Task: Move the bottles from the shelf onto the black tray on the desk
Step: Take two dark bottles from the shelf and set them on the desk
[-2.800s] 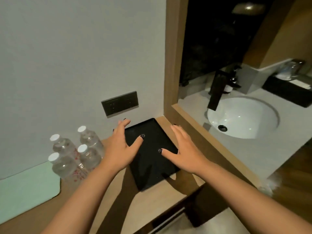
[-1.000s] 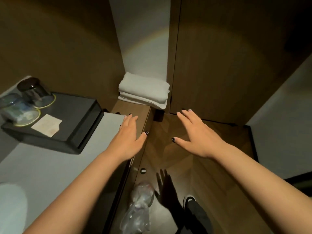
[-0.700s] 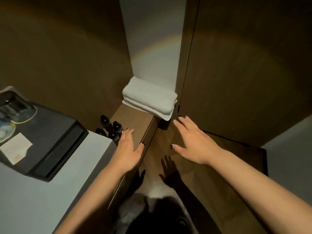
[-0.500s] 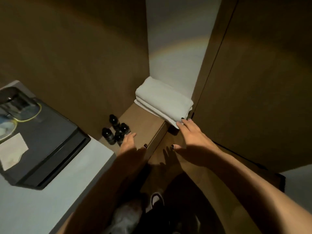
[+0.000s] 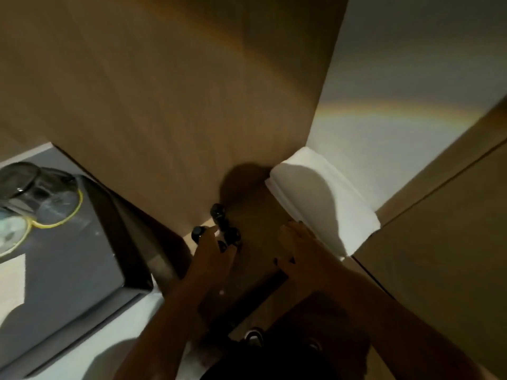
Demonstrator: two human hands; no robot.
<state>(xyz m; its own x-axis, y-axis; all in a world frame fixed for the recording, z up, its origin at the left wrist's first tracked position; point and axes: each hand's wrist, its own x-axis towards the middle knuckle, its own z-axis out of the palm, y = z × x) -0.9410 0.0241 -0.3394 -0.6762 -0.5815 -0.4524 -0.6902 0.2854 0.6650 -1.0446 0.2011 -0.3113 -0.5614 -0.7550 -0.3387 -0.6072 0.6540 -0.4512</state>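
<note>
Several small dark bottles [image 5: 217, 210] stand in a tight cluster on a wooden shelf [image 5: 258, 215], against the brown wall panel. My left hand [image 5: 211, 253] reaches into the cluster, its forefinger between two bottle caps and its thumb beside another bottle; it covers part of the cluster. My right hand [image 5: 299, 250] hovers flat and open over the shelf, to the right of the bottles and just short of the towels. The desk and its black tray are out of view.
A stack of folded white towels [image 5: 321, 204] lies at the shelf's far right end. To the left, a dark tray [image 5: 82, 256] with upturned glasses [image 5: 35, 185] sits on a white counter [image 5: 118, 325]. A wooden door panel [image 5: 439, 242] stands on the right.
The view has swung from the desk to this shelf and come closer. Both hands have moved forward; my left hand now reaches in among the dark bottles.
</note>
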